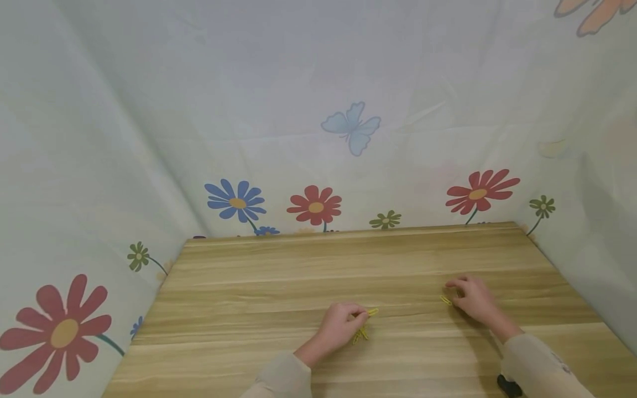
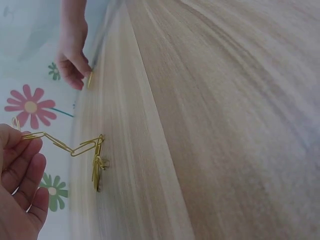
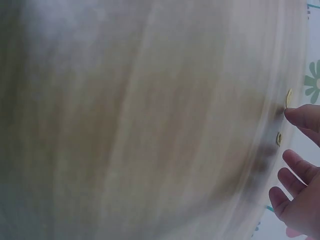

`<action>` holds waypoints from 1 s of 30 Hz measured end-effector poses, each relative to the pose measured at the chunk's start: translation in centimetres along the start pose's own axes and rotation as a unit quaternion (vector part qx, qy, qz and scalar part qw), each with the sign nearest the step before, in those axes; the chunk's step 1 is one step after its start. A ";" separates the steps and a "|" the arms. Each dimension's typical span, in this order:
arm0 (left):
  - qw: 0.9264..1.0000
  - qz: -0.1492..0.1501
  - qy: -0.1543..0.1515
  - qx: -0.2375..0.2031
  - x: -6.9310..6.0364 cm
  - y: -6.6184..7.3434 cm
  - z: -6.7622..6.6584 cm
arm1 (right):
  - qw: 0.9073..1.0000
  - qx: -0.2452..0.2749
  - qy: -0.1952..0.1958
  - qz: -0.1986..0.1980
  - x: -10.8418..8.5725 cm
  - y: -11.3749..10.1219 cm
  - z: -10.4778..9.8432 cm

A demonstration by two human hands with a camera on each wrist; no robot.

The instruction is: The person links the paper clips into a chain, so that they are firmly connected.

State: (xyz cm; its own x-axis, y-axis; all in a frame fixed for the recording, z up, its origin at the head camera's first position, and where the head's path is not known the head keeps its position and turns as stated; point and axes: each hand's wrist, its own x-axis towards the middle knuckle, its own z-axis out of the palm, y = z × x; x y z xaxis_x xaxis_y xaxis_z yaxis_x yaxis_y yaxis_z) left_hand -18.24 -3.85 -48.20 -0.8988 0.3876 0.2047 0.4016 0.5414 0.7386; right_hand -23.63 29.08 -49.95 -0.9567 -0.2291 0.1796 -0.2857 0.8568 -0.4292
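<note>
My left hand [image 1: 340, 323] pinches one end of a chain of yellow paper clips [image 2: 82, 147] between thumb and fingertips. From those fingers the chain sags to the wooden table, where several linked clips lie bunched; the head view shows the bunch just below the hand. To the right, my right hand [image 1: 473, 298] pinches a yellow paper clip [image 3: 289, 97] at its fingertips, low over the table. Its other fingers are spread apart. One more small yellow clip [image 3: 278, 139] shows beneath those fingers in the right wrist view.
The wood-grain table [image 1: 278, 271] meets a pale fabric wall [image 1: 278, 110] printed with flowers and a butterfly at its back and sides. Near the right sleeve, at the bottom edge, a small black object [image 1: 508, 385] is partly covered.
</note>
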 end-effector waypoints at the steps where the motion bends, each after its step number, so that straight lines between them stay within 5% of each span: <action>1: 1.000 0.001 0.000 0.000 0.0 0.0 0.0 | 1.000 -0.002 0.001 -0.004 0.0 -0.1 0.0; 30: 1.000 -0.016 -0.003 -0.002 -0.1 0.3 -0.1 | 0.999 -0.041 -0.013 -0.023 0.0 -1.3 1.1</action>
State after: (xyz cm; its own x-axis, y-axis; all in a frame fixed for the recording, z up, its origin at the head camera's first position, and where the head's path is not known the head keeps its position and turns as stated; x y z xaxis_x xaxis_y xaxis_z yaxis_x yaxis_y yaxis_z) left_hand -18.10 -3.79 -47.97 -0.9102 0.3747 0.1766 0.3718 0.5512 0.7469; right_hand -23.33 27.45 -50.40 -0.9442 -0.2802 0.1729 -0.3247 0.8795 -0.3478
